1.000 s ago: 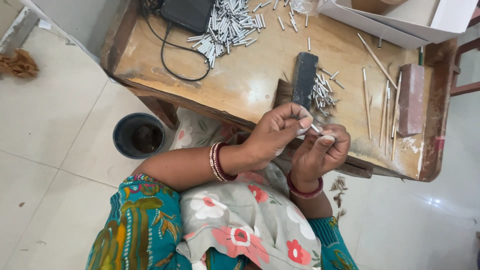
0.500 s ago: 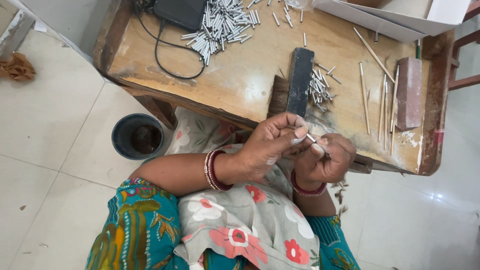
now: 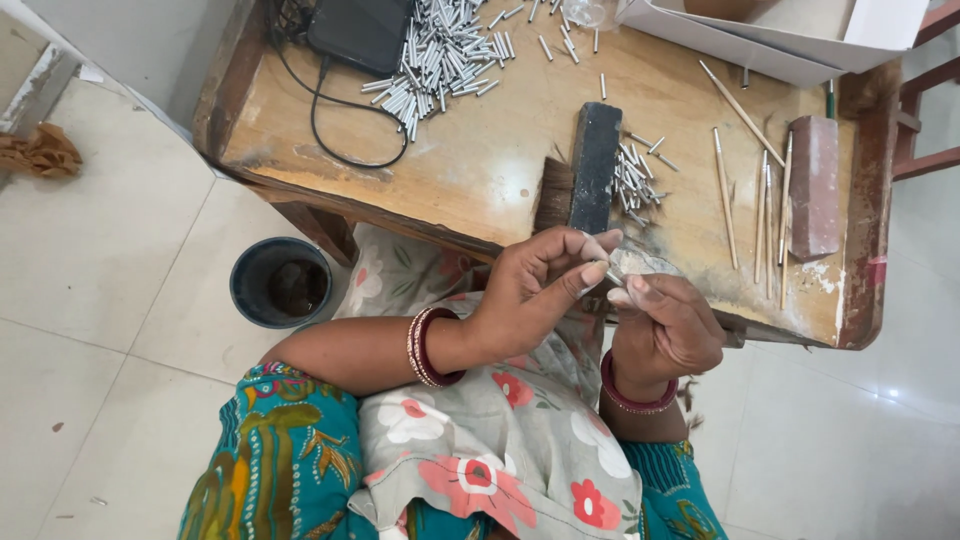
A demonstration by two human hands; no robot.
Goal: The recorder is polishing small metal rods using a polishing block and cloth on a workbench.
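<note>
We pinched one tube (image 3: pixel 612 277) between left hand (image 3: pixel 540 290) and right hand (image 3: pixel 665 330); the upper-centre pile (image 3: pixel 440 50) remained, few lay beside the block (image 3: pixel 596 168).

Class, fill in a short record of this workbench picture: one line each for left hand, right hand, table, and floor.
Left hand: left hand pinches a small metal pin.
Right hand: right hand meets it at the fingertips.
Table: wooden table bears a black brush, a pile of metal tubes, thin sticks, a brick-red block.
Floor: dark bucket.
</note>
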